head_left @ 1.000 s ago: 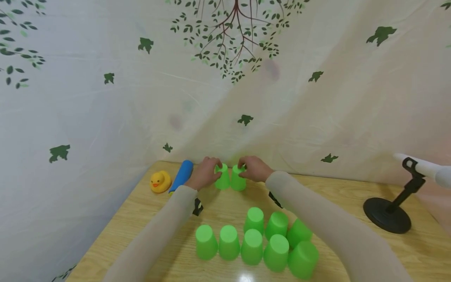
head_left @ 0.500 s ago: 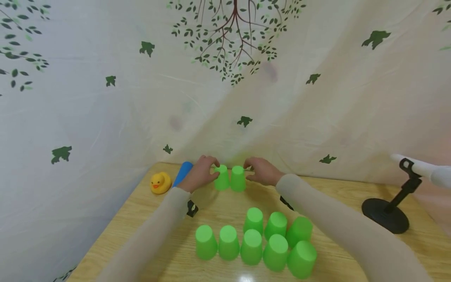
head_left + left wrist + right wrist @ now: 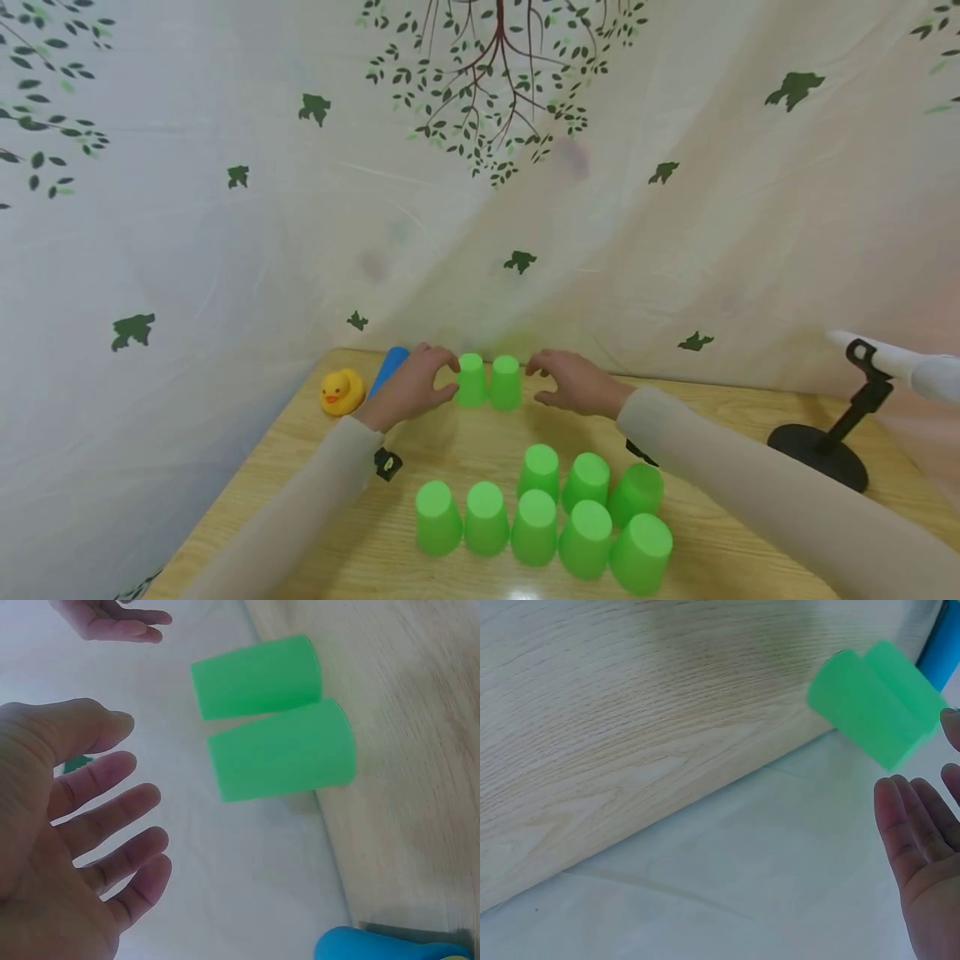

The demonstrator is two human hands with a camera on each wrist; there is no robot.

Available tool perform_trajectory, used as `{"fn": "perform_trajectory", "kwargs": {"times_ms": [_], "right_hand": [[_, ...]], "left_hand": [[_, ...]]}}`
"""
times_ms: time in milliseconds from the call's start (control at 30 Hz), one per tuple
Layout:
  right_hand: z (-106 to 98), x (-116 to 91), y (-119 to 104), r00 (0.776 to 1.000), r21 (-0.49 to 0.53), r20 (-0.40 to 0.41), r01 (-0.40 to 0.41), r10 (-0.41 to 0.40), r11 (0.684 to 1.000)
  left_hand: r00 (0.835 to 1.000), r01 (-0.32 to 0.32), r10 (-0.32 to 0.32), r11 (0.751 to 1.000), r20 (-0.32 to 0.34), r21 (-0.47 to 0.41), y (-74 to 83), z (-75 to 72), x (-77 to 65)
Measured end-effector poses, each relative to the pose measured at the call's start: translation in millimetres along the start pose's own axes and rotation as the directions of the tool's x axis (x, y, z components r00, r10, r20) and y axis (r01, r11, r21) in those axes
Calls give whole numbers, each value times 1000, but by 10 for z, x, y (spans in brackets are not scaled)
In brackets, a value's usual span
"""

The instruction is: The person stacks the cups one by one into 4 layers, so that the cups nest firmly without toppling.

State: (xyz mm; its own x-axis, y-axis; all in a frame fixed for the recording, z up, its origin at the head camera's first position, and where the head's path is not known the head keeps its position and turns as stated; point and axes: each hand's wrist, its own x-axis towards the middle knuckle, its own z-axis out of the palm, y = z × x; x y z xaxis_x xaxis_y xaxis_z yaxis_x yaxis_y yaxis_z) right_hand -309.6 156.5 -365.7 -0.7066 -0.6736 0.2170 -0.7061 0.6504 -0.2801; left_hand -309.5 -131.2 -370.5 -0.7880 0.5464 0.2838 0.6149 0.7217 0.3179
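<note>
Two green plastic cups stand upside down side by side at the table's back edge: a left cup (image 3: 471, 382) and a right cup (image 3: 506, 383). My left hand (image 3: 415, 385) is just left of the pair, fingers relaxed and holding nothing. In the left wrist view a gap shows between that hand (image 3: 82, 817) and the cups. On the other side, my right hand (image 3: 573, 383) is spread apart from the right cup, thumb and fingers parted. The right wrist view shows this hand (image 3: 930, 847) with its fingertips near a cup's base.
Several more upside-down green cups (image 3: 486, 518) form two rows nearer the front of the wooden table (image 3: 285, 467). A yellow rubber duck (image 3: 342, 392) and a blue cylindrical object (image 3: 392, 368) lie at the back left. A black stand (image 3: 821, 457) is at the right. A printed curtain (image 3: 225, 267) hangs behind.
Both hands have let go of the two back cups and drawn outward, left hand to the left, right hand to the right. The cups have stayed in place.
</note>
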Motion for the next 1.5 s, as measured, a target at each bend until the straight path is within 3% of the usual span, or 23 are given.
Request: {"fn": "perform_trajectory", "kwargs": {"times_ms": [433,733,1067,1500], "right_hand": [[-228,-461,66,999,22,-39,-18,19,1000],[-376,-701,-10,999,12,-42,-18,19,1000],[-313,-973,-211,1000,2,1,24,-24,1000],[-189,-1199,-303,998,32,46,42,-43,999]], "left_hand": [[993,-108,107,994,47,25,307,-95,-204],[982,-172,169,985,87,28,608,-147,-221],[957,-255,247,966,155,35,858,-55,-215],[918,-315,288,947,271,60,1133,35,-145]]}}
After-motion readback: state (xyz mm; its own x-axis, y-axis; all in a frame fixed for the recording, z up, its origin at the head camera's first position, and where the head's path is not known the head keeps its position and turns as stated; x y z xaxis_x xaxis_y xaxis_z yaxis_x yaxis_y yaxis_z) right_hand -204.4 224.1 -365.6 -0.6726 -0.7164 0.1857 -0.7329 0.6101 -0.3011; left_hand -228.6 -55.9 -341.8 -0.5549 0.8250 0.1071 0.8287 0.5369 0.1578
